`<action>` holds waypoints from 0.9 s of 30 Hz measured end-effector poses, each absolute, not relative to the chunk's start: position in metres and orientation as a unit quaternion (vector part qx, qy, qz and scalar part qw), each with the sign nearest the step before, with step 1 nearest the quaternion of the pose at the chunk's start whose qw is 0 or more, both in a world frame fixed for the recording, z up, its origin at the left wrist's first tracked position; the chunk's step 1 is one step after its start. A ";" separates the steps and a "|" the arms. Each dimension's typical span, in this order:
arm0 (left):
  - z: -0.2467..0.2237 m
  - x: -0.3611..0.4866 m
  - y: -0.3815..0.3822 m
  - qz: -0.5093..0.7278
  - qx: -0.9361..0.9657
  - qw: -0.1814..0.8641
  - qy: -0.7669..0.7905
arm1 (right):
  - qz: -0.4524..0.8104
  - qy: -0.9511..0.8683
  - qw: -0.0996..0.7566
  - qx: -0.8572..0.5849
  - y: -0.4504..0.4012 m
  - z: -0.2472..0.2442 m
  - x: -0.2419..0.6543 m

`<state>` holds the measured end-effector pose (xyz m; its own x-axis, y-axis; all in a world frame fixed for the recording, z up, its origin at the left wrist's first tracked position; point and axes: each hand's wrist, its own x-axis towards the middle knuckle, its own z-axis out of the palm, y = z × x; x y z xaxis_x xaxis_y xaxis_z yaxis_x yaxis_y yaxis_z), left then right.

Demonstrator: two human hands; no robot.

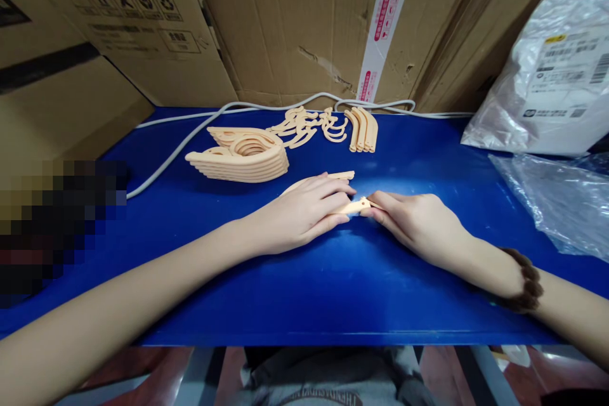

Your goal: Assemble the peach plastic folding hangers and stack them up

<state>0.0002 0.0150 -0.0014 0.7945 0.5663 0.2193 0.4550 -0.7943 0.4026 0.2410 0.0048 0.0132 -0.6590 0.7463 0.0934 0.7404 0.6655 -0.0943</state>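
My left hand [309,209] lies over a beige plastic hanger piece [353,207], its thumb and fingers closed round it. A second curved end of beige plastic [343,175] shows beyond the fingers; whether both belong to one hanger is hidden. My right hand [423,222] pinches a thin beige part at the holed end of the piece, touching it. Most of that thin part is covered by the fingers. Behind my left hand stands a stack of beige hanger frames [242,168]. Farther back lie loose hanger hooks [297,127] and several curved hanger arms [364,130].
A white cable [185,139] runs along the back of the blue table [304,298]. Cardboard boxes [295,25] wall off the back and left. At right are a white plastic parcel bag [547,76] and a clear plastic bag [561,203]. A blurred patch covers the left edge.
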 end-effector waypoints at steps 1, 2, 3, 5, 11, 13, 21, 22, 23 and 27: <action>-0.002 0.000 0.015 0.166 0.933 0.165 0.273 | 0.006 -0.913 0.060 -0.404 0.005 0.013 0.241; -0.002 0.000 0.015 0.167 0.934 0.164 0.271 | -0.009 -0.914 0.058 -0.401 0.005 0.013 0.241; -0.002 0.000 0.015 0.167 0.934 0.163 0.270 | -0.022 -0.915 0.056 -0.399 0.005 0.013 0.241; -0.003 -0.001 0.015 0.169 0.935 0.162 0.267 | -0.043 -0.917 0.055 -0.392 0.005 0.012 0.241; -0.003 -0.002 0.016 0.175 0.933 0.165 0.266 | -0.091 -0.922 0.050 -0.374 0.005 0.011 0.242; -0.003 -0.002 0.016 0.181 0.932 0.170 0.264 | -0.099 -0.921 0.052 -0.372 0.005 0.011 0.242; -0.001 -0.001 0.015 0.167 0.932 0.177 0.268 | -0.185 -0.929 0.066 -0.314 0.004 0.015 0.242; -0.001 -0.001 0.015 0.166 0.932 0.177 0.268 | -0.192 -0.929 0.067 -0.310 0.004 0.016 0.242; -0.001 -0.001 0.015 0.168 0.932 0.177 0.268 | -0.196 -0.928 0.069 -0.309 0.004 0.017 0.241; -0.002 -0.002 0.016 0.180 0.932 0.177 0.261 | -0.171 -0.928 0.071 -0.323 0.004 0.017 0.242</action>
